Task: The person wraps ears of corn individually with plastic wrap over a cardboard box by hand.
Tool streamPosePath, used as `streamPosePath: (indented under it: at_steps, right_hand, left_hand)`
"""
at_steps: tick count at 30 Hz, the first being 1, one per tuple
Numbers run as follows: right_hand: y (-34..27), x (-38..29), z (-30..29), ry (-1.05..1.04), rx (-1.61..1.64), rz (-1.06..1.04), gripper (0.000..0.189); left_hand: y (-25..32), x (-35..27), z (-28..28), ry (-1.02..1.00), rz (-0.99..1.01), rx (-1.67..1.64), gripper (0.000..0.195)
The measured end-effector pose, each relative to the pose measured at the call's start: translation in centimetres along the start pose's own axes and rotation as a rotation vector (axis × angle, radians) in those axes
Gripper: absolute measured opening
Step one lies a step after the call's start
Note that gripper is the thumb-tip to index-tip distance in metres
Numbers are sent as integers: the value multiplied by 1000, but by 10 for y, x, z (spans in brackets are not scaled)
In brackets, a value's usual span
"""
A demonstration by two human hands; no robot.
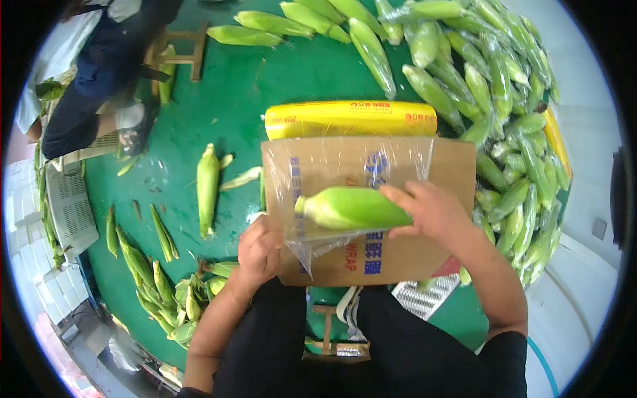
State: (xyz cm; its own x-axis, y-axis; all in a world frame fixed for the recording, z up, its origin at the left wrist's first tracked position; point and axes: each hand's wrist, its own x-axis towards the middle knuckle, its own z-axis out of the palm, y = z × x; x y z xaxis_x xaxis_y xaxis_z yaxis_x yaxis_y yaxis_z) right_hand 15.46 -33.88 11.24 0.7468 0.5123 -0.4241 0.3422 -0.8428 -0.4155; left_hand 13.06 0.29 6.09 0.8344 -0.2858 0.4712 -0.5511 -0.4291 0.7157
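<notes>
An ear of corn in its green husk [356, 206] lies crosswise over a flat piece of printed cardboard [323, 268] before me. My right hand [430, 211] grips the ear at its right end, thumb below and fingers above. Clear plastic film [293, 184] stretches over the cardboard from a yellow roll of cling wrap [351, 119] at its far edge. At the near left corner of the film, my left hand [261, 246] is closed on the film's edge. The film partly lies under the ear.
Film-wrapped corn [497, 94] is heaped on the right. Unwrapped ears and husks [164, 298] lie on the green floor [174, 129] to the left, with a single ear [207, 189] nearer the cardboard. A person [99, 74] stands by a plastic crate [72, 214] and a wooden stool [196, 54].
</notes>
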Motion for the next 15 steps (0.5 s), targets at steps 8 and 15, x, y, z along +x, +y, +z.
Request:
streamPosePath:
  at_steps: [8,15]
  right_hand:
    - [5,14,8,226,178,-31,71]
    - [-12,18,54,696,-231,-72,66]
  left_hand:
    - [-1,82,64,-328,-250,179,20]
    - [1,85,77,-377,-514,376,48]
